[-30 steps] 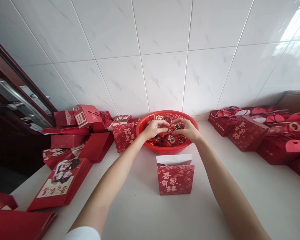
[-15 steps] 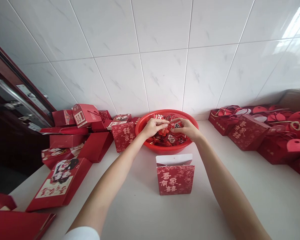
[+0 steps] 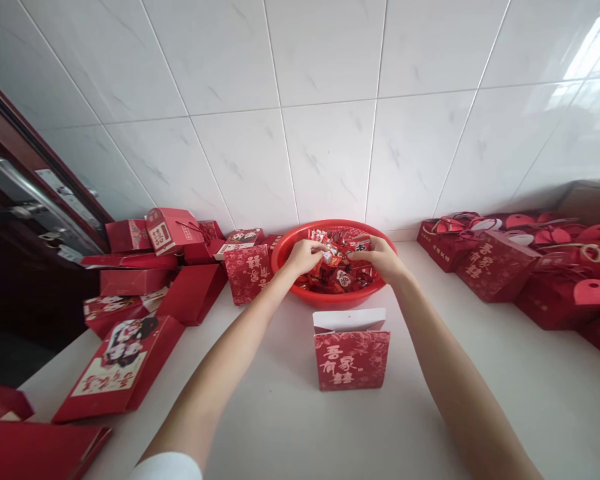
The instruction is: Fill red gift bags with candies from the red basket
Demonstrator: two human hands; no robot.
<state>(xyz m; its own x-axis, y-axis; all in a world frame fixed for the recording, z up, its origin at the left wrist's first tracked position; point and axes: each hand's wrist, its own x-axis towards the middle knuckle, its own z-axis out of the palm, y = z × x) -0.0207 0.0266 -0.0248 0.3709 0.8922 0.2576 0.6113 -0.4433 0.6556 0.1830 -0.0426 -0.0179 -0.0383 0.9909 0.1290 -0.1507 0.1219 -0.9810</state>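
Picking through the loose sweets (image 3: 343, 279) looks to be well underway: one wrapped sweet (image 3: 329, 257) seems pinched in the fingertips of the left hand (image 3: 306, 257), and one red packet (image 3: 362, 247) looks gripped between thumb and fingers of the right hand (image 3: 384, 259). The red basket (image 3: 340, 301) sits right under the fingers, with plenty left in it. The standing box (image 3: 353, 361) is placed closer to the body than the fingers, apart from them, with its flap up, so closing it hasn't been done yet; whether anything's been put inside can't be seen. Cords and tags are fitted on several of the tagged boxes (image 3: 497, 265) off to the right of the fingers, so those could be judged further along. As for counts: two hands, one basket, one standing box, one patterned box (image 3: 247, 272) tipped sideways just left of the fingers. The sweets, tagged boxes and heaped boxes (image 3: 195, 293) further left overlap too much to be counted.
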